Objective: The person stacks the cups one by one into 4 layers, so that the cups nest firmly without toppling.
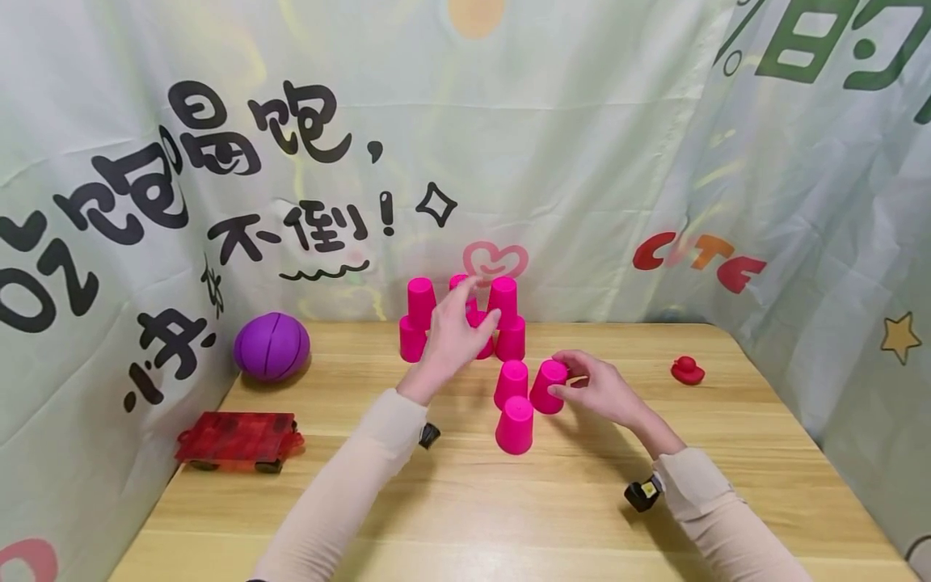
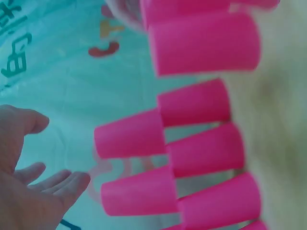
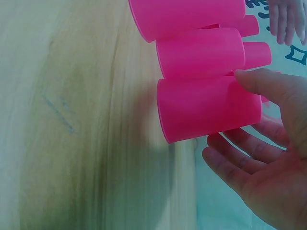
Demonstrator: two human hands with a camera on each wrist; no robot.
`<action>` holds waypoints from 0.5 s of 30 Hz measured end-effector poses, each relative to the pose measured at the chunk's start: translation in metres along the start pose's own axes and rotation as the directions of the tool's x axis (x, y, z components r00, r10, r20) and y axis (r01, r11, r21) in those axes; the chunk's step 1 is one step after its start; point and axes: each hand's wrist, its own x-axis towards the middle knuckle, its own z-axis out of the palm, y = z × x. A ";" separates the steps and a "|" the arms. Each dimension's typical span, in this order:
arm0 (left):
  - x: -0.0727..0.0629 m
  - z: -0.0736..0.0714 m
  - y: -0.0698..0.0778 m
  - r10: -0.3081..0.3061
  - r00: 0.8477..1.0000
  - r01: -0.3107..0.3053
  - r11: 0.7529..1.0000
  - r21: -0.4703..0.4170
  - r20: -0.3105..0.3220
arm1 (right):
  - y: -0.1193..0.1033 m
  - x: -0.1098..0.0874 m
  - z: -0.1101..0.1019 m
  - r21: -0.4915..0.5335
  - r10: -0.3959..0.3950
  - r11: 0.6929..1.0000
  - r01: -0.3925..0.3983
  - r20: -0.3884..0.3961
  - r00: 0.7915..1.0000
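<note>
the right hand (image 1: 600, 390) pinches a pink cup (image 1: 547, 388) between thumb and fingers, narrow end up, at the right of two other front cups (image 1: 516, 427), also upside down. the left hand (image 1: 452, 333) holds nothing, its thumb spread from the fingers, near the back cups (image 1: 511, 339), which stand in two tiers close to the far edge. under everything lies the worktop (image 1: 567, 517), pale wood with streaky grain and soft arm shadows. farther left rest a purple ball (image 1: 272, 347) and a see-through red cart (image 1: 240, 435) on dark wheels; at the right sits a small red toy (image 1: 687, 371). creased pale cloth (image 1: 567, 162) hangs behind and along both sides, printed with bold black lettering (image 1: 218, 153), a pink heart and a yellow star (image 1: 902, 338).
</note>
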 end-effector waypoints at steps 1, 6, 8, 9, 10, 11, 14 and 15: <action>-0.007 0.000 0.000 -0.012 1.000 0.013 1.000 -0.025 0.026 | 0.001 0.000 0.000 -0.004 0.000 1.000 0.000 0.003 1.000; -0.043 0.002 -0.008 -0.072 0.985 0.091 0.989 -0.120 0.160 | 0.005 0.001 0.002 -0.005 -0.005 1.000 0.005 0.013 1.000; -0.056 0.002 -0.012 -0.101 0.971 0.136 0.979 -0.152 0.215 | 0.007 0.001 0.002 0.003 0.000 1.000 0.000 0.019 1.000; -0.062 0.002 -0.013 -0.116 0.963 0.159 0.974 -0.164 0.244 | 0.008 0.001 0.002 0.007 0.001 1.000 -0.001 0.025 1.000; -0.067 0.002 -0.015 -0.128 0.953 0.179 0.969 -0.169 0.274 | 0.009 0.001 0.002 0.012 0.005 1.000 -0.005 0.030 1.000; -0.072 0.002 -0.016 -0.134 0.942 0.193 0.967 -0.169 0.308 | 0.010 0.001 0.003 0.013 0.010 1.000 -0.011 0.035 0.999; -0.086 0.002 -0.020 -0.130 0.904 0.211 0.964 -0.162 0.407 | 0.012 0.000 0.004 0.016 0.014 1.000 -0.015 0.047 0.999; -0.089 0.003 -0.021 -0.124 0.891 0.210 0.965 -0.155 0.436 | 0.013 0.001 0.004 0.016 0.015 1.000 -0.016 0.047 0.999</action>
